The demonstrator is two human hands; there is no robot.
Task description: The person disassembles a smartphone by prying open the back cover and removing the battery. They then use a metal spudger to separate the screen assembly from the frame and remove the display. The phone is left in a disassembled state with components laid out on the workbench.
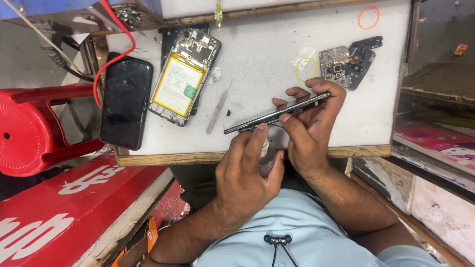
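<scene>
My right hand (311, 126) grips a thin dark phone panel (277, 112), held edge-on above the white work board (277, 54). My left hand (245, 168) holds a small clear bottle (267, 157), its tip touching the panel's lower edge. An opened phone with a yellow battery (184, 76) lies on the board to the left. Metal tweezers (218, 107) rest beside it.
A black phone (125, 101) lies at the board's left edge under a red wire (116, 54). A circuit board with dark parts (346, 62) and a yellow rubber band (306, 68) sit at the right, an orange band (368, 17) farther back. A red stool (34, 128) stands left.
</scene>
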